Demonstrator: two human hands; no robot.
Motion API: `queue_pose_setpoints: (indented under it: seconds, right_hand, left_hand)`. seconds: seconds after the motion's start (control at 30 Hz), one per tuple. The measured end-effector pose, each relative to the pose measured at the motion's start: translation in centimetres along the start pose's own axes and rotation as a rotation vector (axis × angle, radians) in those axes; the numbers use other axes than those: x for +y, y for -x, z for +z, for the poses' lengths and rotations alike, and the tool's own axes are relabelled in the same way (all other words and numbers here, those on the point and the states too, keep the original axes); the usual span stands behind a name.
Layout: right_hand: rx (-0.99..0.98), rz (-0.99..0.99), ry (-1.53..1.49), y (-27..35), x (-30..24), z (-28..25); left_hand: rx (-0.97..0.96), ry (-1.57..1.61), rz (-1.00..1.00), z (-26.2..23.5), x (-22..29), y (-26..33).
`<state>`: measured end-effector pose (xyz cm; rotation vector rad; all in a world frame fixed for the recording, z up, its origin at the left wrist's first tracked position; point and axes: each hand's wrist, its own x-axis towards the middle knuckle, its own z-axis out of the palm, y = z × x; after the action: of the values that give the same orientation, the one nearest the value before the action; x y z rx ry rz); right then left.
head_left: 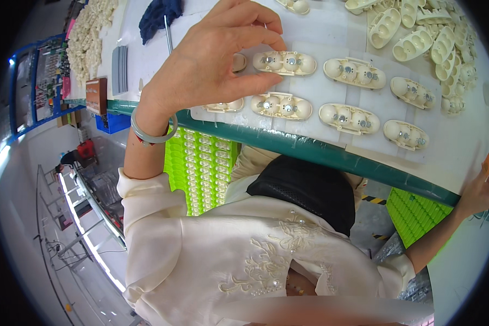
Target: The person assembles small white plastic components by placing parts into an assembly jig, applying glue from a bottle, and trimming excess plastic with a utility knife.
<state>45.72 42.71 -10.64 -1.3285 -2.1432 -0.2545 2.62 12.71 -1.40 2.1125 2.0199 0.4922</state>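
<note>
My left hand point(217, 54), with a pale bangle at its wrist, reaches over a row of cream oval casings. Its thumb and forefinger sit on either side of one casing point(291, 63), which holds round cream balls with small shiny discs. The palm and fingers partly cover the neighbouring casings at the left. At the far right rim, my right hand point(477, 191) is closed around an orange object point(488, 164), whose kind I cannot make out. More filled casings lie in two rows on a white board, among them one casing point(355, 73) to the right.
Loose cream casing shells point(413, 44) are heaped at the back right, and small cream parts point(92, 38) at the back left. A dark blue cloth point(158, 19) and a grey block point(119, 69) lie near the left. Green trays point(204, 168) stand below the table's green edge point(309, 151).
</note>
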Motion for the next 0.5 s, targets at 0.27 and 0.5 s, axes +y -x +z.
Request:
queue_pose_setpoints:
  seconds: [0.27, 0.5]
  right_hand:
    - [0.068, 0.034, -0.421, 1.6, 1.2, 1.0]
    - [-0.002, 0.007, -0.509, 1.0, -3.8, -0.7]
  left_hand:
    - [-0.024, 0.105, -0.033, 0.3, -0.5, 0.0]
    - [-0.049, 0.178, -0.115, 0.3, -0.5, -0.1]
